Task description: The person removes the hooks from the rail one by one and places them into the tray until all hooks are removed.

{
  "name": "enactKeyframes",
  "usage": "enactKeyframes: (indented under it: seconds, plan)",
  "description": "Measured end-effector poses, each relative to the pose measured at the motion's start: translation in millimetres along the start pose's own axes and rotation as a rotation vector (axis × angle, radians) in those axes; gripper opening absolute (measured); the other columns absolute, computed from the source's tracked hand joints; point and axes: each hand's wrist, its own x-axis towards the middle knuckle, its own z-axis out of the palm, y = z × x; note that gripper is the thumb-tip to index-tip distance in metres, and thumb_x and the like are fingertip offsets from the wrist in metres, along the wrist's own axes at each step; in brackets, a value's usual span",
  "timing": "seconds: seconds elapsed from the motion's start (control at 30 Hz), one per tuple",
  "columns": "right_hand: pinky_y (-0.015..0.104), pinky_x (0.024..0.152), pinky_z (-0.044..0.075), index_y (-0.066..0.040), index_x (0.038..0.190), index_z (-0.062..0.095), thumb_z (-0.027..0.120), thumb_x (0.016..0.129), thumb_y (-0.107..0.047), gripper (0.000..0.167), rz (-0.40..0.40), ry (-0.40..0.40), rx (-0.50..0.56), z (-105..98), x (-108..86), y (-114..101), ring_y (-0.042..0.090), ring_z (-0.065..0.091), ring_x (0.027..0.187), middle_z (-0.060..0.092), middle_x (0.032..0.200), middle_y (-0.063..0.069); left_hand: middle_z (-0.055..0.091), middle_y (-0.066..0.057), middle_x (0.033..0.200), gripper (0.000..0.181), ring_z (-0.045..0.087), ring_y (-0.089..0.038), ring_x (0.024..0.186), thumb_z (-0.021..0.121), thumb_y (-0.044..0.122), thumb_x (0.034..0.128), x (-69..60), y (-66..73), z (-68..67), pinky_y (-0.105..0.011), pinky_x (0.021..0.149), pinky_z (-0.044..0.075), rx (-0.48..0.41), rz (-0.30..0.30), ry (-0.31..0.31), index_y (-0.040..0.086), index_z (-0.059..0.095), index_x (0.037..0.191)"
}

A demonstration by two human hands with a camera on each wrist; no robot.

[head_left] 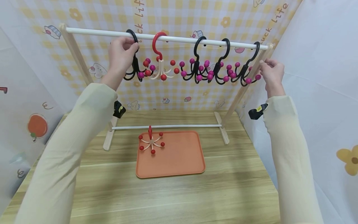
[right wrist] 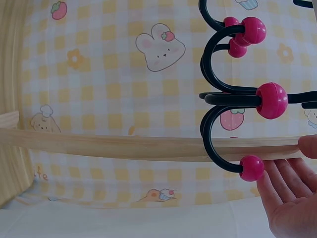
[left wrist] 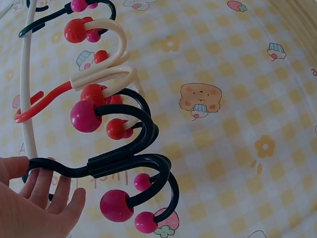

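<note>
My left hand (head_left: pixel 120 59) pinches the hook of the leftmost black hanger (head_left: pixel 135 63) just below the white rail (head_left: pixel 98 32); the hook lies over the rail. In the left wrist view, thumb and fingers of the left hand (left wrist: pixel 44 198) are around that black hook (left wrist: pixel 59 167). My right hand (head_left: pixel 272 74) is at the top of the rack's right wooden post (head_left: pixel 237 99), beside the rightmost black hanger (head_left: pixel 244 70). In the right wrist view, the right hand (right wrist: pixel 292 198) has its thumb over the post (right wrist: pixel 124 145) and fingers along its lower edge, near a pink ball (right wrist: pixel 251 168).
A red-hooked hanger (head_left: pixel 161 67) and two more black hangers (head_left: pixel 196 67) (head_left: pixel 216 68) hang along the rail. Below, an orange tray (head_left: pixel 179 155) on the wooden table (head_left: pixel 173 199) bears another red-hooked hanger (head_left: pixel 152 142). The rack's lower bar (head_left: pixel 184 126) runs behind the tray.
</note>
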Motion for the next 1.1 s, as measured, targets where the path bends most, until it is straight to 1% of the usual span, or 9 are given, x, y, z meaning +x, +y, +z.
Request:
enactKeyframes:
  seconds: [0.17,0.3,0.4,0.47,0.57,0.63,0.73,1.0,1.1]
  plan:
    - [0.024,0.095,0.032,-0.013,0.129,0.045,0.056,0.087,-0.026,0.046,0.001,-0.001,0.006,0,-0.8,0,0.009,0.048,0.099,0.046,0.127,0.002,0.060,-0.002,0.102,0.029,0.049,-0.011,0.093,0.057,0.026,0.0867,0.2,2.4,0.0,-0.022,0.084,0.038,-0.001,0.015,-0.007,0.011,0.060,0.111]
    - [0.024,0.094,0.033,-0.012,0.128,0.045,0.056,0.087,-0.025,0.045,-0.002,-0.001,0.010,0,-1.7,0,0.009,0.048,0.097,0.047,0.126,0.003,0.059,-0.002,0.104,0.029,0.049,-0.012,0.093,0.057,0.026,0.0861,0.0,2.8,-0.8,-0.021,0.086,0.038,-0.025,0.004,-0.015,0.012,0.060,0.111]
    - [0.024,0.095,0.033,-0.012,0.128,0.046,0.056,0.087,-0.025,0.044,-0.003,-0.001,0.007,1,-2.0,0,0.009,0.049,0.096,0.048,0.125,0.003,0.060,-0.002,0.106,0.031,0.049,-0.012,0.095,0.058,0.026,0.0854,-0.8,4.6,-1.4,-0.021,0.087,0.038,-0.064,-0.003,-0.021,0.011,0.059,0.112]
    - [0.024,0.095,0.033,-0.012,0.128,0.046,0.056,0.087,-0.025,0.044,-0.003,-0.002,0.007,1,-2.0,0,0.009,0.049,0.097,0.047,0.125,0.003,0.061,-0.001,0.106,0.031,0.050,-0.012,0.095,0.059,0.025,0.0849,-1.5,6.9,-1.9,-0.021,0.087,0.039,-0.092,0.003,-0.021,0.010,0.060,0.112]
    - [0.024,0.095,0.033,-0.012,0.128,0.046,0.056,0.087,-0.025,0.044,-0.003,-0.001,0.004,0,-1.8,0,0.010,0.049,0.097,0.048,0.125,0.003,0.062,-0.001,0.103,0.031,0.051,-0.012,0.091,0.059,0.025,0.0845,-3.3,10.9,-3.2,-0.020,0.080,0.041,-0.111,0.024,-0.019,0.009,0.060,0.111]
    - [0.024,0.095,0.033,-0.012,0.128,0.046,0.056,0.087,-0.026,0.045,-0.005,-0.002,0.002,0,-1.6,0,0.010,0.048,0.097,0.048,0.125,0.003,0.062,-0.001,0.101,0.029,0.050,-0.011,0.088,0.059,0.025,0.0849,-5.8,13.2,-4.9,-0.021,0.075,0.042,-0.098,0.040,-0.017,0.009,0.061,0.109]
    - [0.024,0.095,0.032,-0.012,0.128,0.045,0.056,0.087,-0.026,0.045,-0.005,-0.003,-0.004,0,-1.6,0,0.010,0.048,0.098,0.047,0.126,0.003,0.062,0.000,0.101,0.028,0.048,-0.010,0.084,0.059,0.026,0.0850,-9.4,16.1,-8.2,-0.022,0.071,0.040,-0.094,0.049,-0.022,0.011,0.062,0.108]
    - [0.024,0.094,0.033,-0.012,0.127,0.047,0.056,0.087,-0.025,0.044,-0.015,-0.002,-0.007,0,-1.7,1,0.010,0.049,0.098,0.048,0.125,0.003,0.063,0.000,0.099,0.028,0.051,-0.009,0.086,0.062,0.024,0.0829,-19.7,20.6,-18.3,-0.022,0.072,0.038,-0.138,0.084,-0.009,0.009,0.062,0.106]
    - [0.024,0.095,0.033,-0.012,0.127,0.047,0.056,0.087,-0.025,0.044,-0.013,-0.001,-0.009,0,-1.8,0,0.010,0.048,0.100,0.048,0.126,0.003,0.064,0.000,0.097,0.028,0.051,-0.010,0.086,0.062,0.023,0.0828,-23.7,19.9,-21.5,-0.022,0.071,0.037,-0.165,0.092,-0.022,0.007,0.062,0.105]
